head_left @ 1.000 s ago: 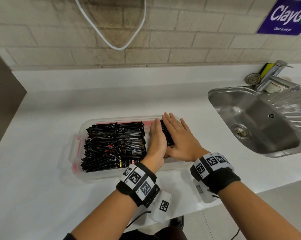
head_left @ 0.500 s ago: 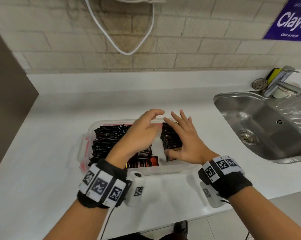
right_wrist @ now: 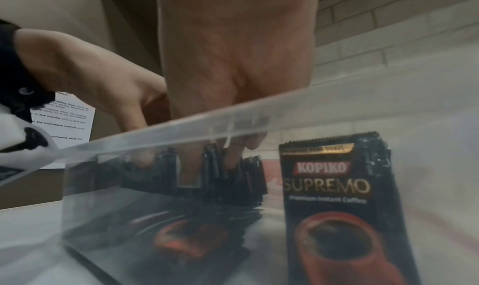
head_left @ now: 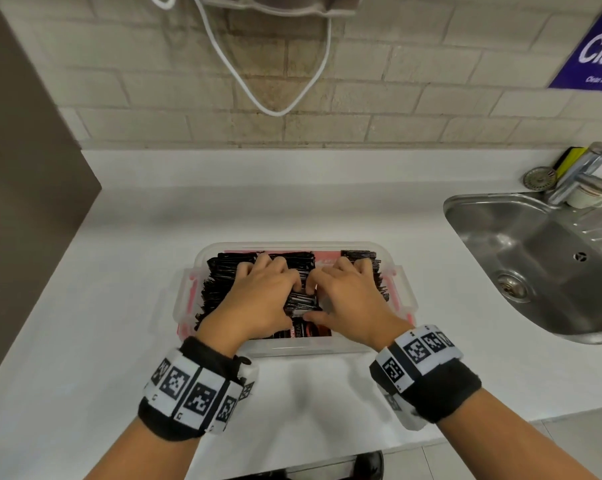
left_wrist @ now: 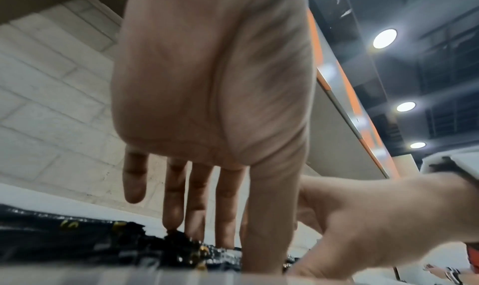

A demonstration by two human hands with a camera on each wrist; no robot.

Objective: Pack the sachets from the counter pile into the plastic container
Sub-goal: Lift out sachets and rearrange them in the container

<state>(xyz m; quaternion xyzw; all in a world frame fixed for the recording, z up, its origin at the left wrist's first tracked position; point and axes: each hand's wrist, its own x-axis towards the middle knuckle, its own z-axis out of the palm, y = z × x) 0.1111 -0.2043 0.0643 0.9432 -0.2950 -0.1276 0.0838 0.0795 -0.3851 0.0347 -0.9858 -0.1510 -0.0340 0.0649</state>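
Observation:
A clear plastic container [head_left: 292,348] stands on the white counter, packed with rows of black coffee sachets [head_left: 220,271]. Both hands are inside it, side by side. My left hand [head_left: 258,296] lies over the left and middle rows, its straight fingers [left_wrist: 197,207] dipping onto the sachet tops. My right hand [head_left: 348,292] is over the right part, with its fingers [right_wrist: 191,166] poked down between standing sachets and its thumb along the near end of the middle bundle. One Kopiko sachet [right_wrist: 337,187] stands upright against the near wall [right_wrist: 181,129]. Neither hand has lifted anything.
A steel sink [head_left: 535,265] with a tap [head_left: 583,174] is set into the counter at the right. A white cable [head_left: 279,109] hangs on the brick wall behind. A dark panel [head_left: 22,168] bounds the left. White counter [head_left: 119,237] surrounds the container.
My left hand lifted off the right bundle, swung left and came down on the left and middle rows. My right hand stayed at the right and pushed its fingers down into the sachets.

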